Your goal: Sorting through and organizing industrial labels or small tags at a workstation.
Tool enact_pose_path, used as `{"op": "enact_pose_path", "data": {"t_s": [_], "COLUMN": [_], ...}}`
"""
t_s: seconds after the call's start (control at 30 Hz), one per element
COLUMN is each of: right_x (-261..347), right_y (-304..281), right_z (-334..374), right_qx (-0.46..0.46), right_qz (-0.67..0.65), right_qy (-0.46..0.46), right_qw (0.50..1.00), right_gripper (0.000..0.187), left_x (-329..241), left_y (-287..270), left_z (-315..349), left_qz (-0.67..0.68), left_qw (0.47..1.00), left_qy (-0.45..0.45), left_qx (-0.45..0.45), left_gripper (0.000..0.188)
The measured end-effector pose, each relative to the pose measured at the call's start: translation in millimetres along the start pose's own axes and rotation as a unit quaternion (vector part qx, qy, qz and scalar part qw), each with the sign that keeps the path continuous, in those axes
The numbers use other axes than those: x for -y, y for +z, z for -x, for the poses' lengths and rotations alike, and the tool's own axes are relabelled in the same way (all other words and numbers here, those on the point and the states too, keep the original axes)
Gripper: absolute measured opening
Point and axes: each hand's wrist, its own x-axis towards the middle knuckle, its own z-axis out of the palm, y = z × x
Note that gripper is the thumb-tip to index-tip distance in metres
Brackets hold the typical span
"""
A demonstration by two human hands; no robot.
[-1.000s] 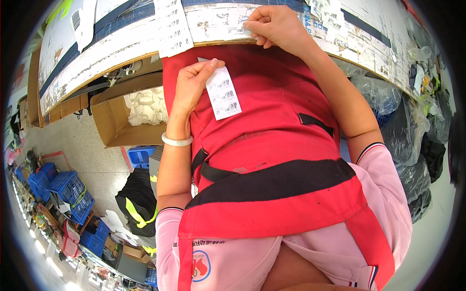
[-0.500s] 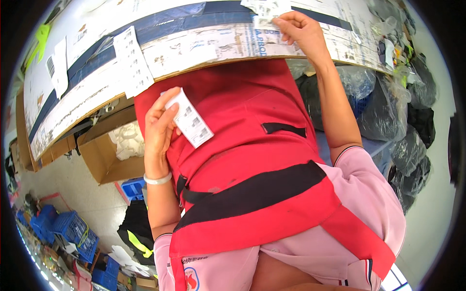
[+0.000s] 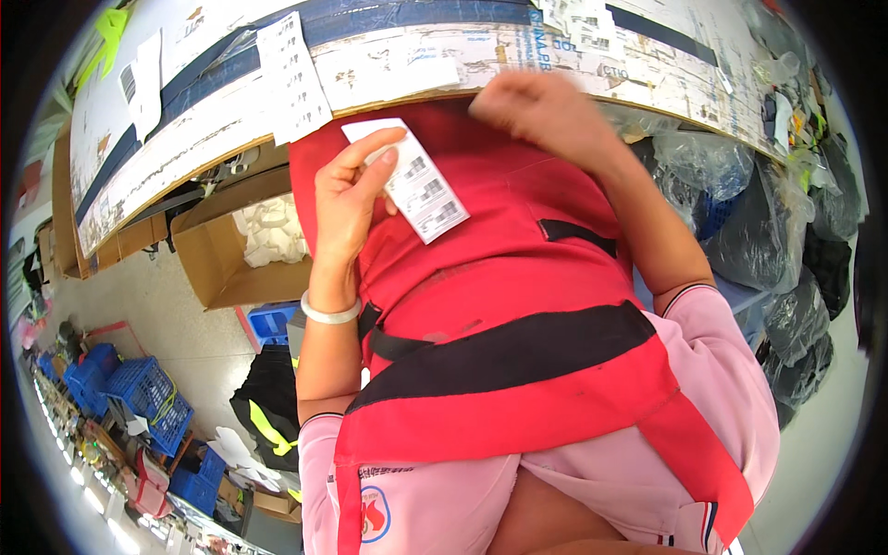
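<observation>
My left hand [image 3: 344,199] grips a folded white sheet of barcode labels [image 3: 427,192] in front of the red apron, thumb on top and fingers beneath. Motion smears my right hand [image 3: 541,118], which hangs at the near edge of the cardboard-topped table [image 3: 388,57], to the right of the sheet. Whether it holds anything cannot be made out. Beyond it on the table lie several white label pieces [image 3: 592,30]. A longer label strip [image 3: 292,81] rests at the table's edge, past my left hand.
Another white label sheet [image 3: 146,85] lies farther left on the table. Below the table stands an open cardboard box [image 3: 208,268] with pale material inside. Dark plastic bags [image 3: 754,231] are heaped at the right. Blue crates [image 3: 153,398] stand on the floor at lower left.
My right hand has come away from the label pieces, back and left toward my body. My left hand, still holding the label sheet, has moved up and right. The whole view has shifted slightly.
</observation>
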Motion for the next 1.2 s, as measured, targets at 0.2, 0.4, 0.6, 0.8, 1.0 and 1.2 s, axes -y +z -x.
{"op": "enact_pose_path", "data": {"t_s": [0.2, 0.4, 0.6, 0.8, 1.0, 1.2], "right_x": [-6.0, -8.9, -6.8, -7.5, -1.8, -1.4], "right_y": [57.5, 68.6, 67.5, 59.0, 54.1, 23.1], "right_z": [-8.0, -9.8, -12.9, -21.7, -23.8, -55.3], "right_qx": [0.171, 0.159, 0.113, 0.075, 0.024, -0.037], "right_qz": [-0.127, -0.150, -0.162, -0.064, -0.020, -0.116], "right_qy": [-0.002, -0.009, -0.042, -0.133, -0.208, -0.069], "right_qw": [0.977, 0.976, 0.980, 0.986, 0.978, 0.990], "right_gripper": [0.019, 0.018, 0.016, 0.011, 0.011, 0.017], "left_x": [-2.7, 2.1, 1.1, 1.8, 14.5, 23.7], "left_y": [-5.4, -16.8, -18.2, -11.5, -23.6, -27.8], "left_z": [-5.0, 0.2, -7.4, -9.2, -14.6, -20.0], "left_qz": [0.016, -0.027, -0.009, -0.075, -0.002, -0.048], "left_qw": [0.999, 0.999, 0.997, 0.994, 0.997, 0.997], "left_qy": [0.050, 0.013, -0.041, -0.043, -0.039, -0.050], "left_qx": [0.001, 0.040, 0.060, 0.060, 0.069, 0.020], "left_gripper": [0.023, 0.020, 0.016, 0.015, 0.042, 0.053]}}
